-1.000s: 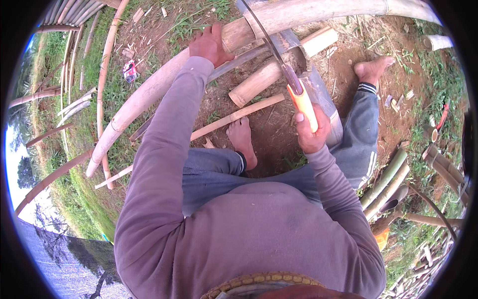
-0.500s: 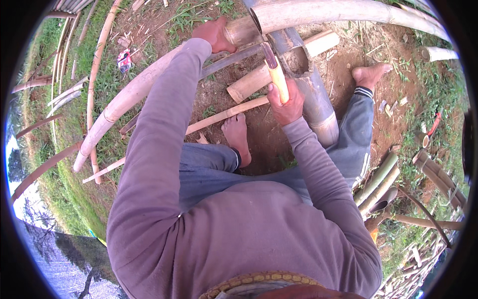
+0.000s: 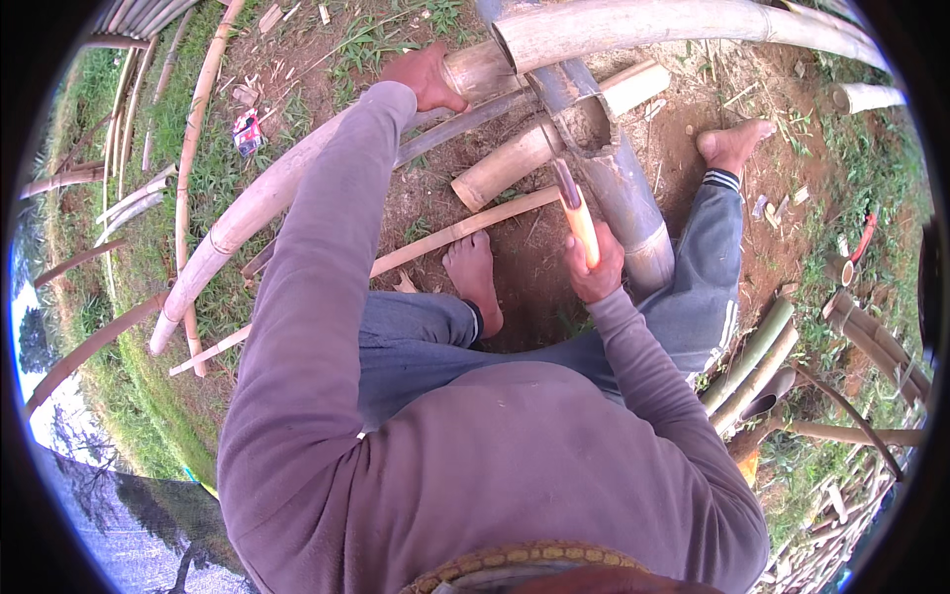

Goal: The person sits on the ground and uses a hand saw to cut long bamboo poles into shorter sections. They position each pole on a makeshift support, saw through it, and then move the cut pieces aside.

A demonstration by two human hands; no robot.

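Note:
My left hand (image 3: 424, 77) grips a long pale bamboo pole (image 3: 233, 223) close to its far end, which meets the open end of a thicker bamboo pole (image 3: 643, 28). In my right hand (image 3: 596, 265) is a handsaw (image 3: 579, 216) with a pale wooden handle. Its thin blade shows nearly edge-on, pointing up toward the held pole; the teeth cannot be made out. Under the poles lies a thick grey bamboo piece (image 3: 628, 193) with a notch cut in its top. A shorter bamboo length (image 3: 505, 166) crosses beneath it.
A split bamboo strip (image 3: 460, 228) lies across the ground by my left foot (image 3: 469, 272). My right foot (image 3: 730, 147) is beyond the grey bamboo. Cut bamboo pieces (image 3: 752, 361) are at the right, more poles (image 3: 203, 99) at the left, and a small red-and-white packet (image 3: 246, 133) in the grass.
My right hand has drawn the handsaw back toward my body and slightly right, so more of the blade shows. The left hand keeps its hold on the pole.

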